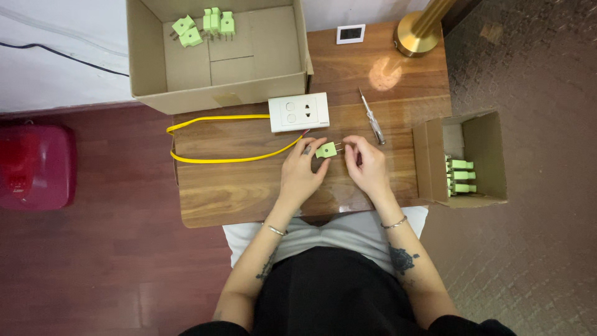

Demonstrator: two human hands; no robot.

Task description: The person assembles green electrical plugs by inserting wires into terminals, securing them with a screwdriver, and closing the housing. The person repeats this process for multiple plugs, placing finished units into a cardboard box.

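Green plug [325,149] sits pinched between the left hand [301,175] and right hand [367,167], both closed on it (prongs rightward), just below the socket [299,112] on the desk [249,186]. Loose fingertip grip could drop it; the screwdriver [372,117] nearby could roll.

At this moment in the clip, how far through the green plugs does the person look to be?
Five pale green plastic plugs already lie in the large open cardboard box. One pale green plug is in hand, the left hand gripping its body and the right hand at its metal prongs, below the white socket plate. Three more green plugs wait in the small cardboard box.
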